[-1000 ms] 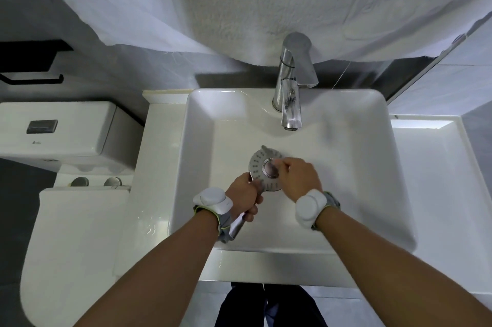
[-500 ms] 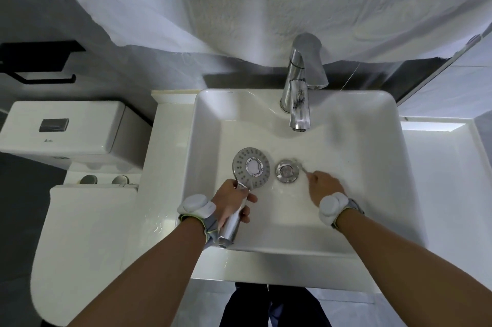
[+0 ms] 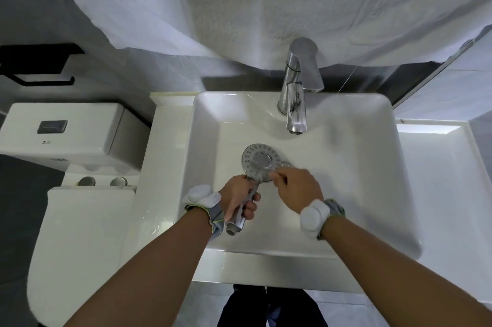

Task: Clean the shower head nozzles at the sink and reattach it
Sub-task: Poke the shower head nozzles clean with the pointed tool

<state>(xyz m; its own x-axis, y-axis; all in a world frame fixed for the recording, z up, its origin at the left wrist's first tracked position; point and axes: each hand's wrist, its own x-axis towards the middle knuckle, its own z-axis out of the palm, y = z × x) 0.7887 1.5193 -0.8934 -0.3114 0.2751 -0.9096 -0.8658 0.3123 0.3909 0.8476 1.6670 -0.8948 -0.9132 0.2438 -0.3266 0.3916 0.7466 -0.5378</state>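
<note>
A chrome shower head [image 3: 260, 162] lies face up over the white sink [image 3: 351, 172], its round nozzle face pointing at me. My left hand [image 3: 238, 197] grips its handle, whose open threaded end sticks out below my fingers. My right hand [image 3: 294, 188] reaches in from the right. Its fingertips are pinched together at the lower right edge of the nozzle face, apparently on a small thin tool that is mostly hidden. The shower head and my right hand almost cover the drain [image 3: 287, 165].
A chrome faucet [image 3: 295, 102] stands at the back of the basin, with no water running. White cloth [image 3: 266, 7] hangs above it. A toilet [image 3: 80, 233] with its tank [image 3: 61, 129] is at the left. A white counter [image 3: 439, 180] extends right.
My right hand has come back from beside the drain to the shower head's face. My left hand has shifted the head to the right, so it now partly covers the drain.
</note>
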